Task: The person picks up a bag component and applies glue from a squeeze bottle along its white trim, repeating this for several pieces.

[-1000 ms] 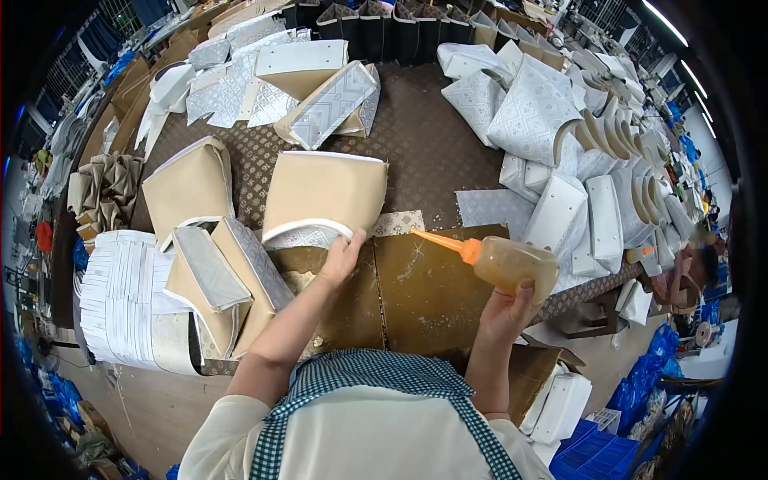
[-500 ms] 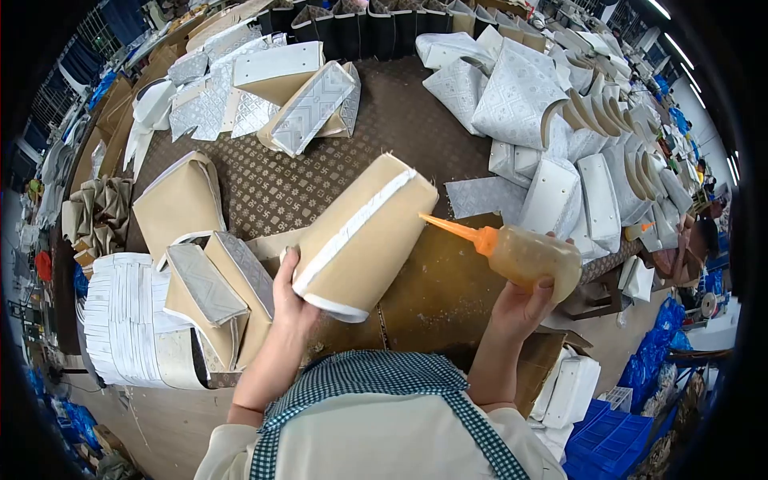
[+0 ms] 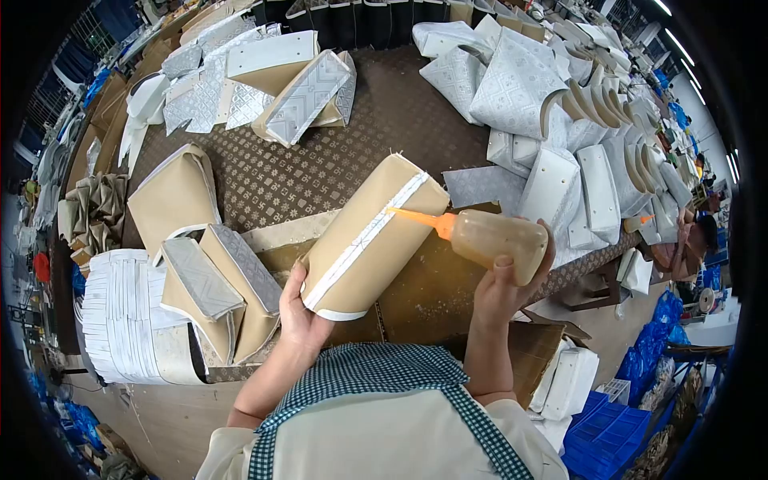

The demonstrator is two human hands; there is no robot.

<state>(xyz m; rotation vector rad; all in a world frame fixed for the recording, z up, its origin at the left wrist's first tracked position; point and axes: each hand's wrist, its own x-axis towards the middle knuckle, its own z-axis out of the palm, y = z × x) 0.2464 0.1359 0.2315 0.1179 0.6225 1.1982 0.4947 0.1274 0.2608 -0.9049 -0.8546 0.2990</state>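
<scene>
My left hand (image 3: 304, 312) grips the lower left edge of a tan bag body (image 3: 400, 256), apparently turned inside out. A white seam strip (image 3: 352, 258) runs along its length, and the end nearest me has white edging. The bag body is held tilted over the table. In my right hand (image 3: 500, 296) is a squeeze bottle (image 3: 492, 240) of cloudy amber liquid, lying nearly level. Its orange nozzle (image 3: 424, 218) points left, with the tip right at the seam strip.
Tan bag pieces (image 3: 180, 192) and a stack of white strips (image 3: 120, 320) lie on the left. Patterned silver-white bag bodies (image 3: 512, 92) are heaped at the right. A brown board (image 3: 448, 296) covers the near table. Below right stand a cardboard box (image 3: 534, 352) and blue crate (image 3: 608, 432).
My right hand has brought the squeeze bottle left and levelled it, moving the nozzle tip from the bag body's right edge to the seam strip. The bag body has turned slightly.
</scene>
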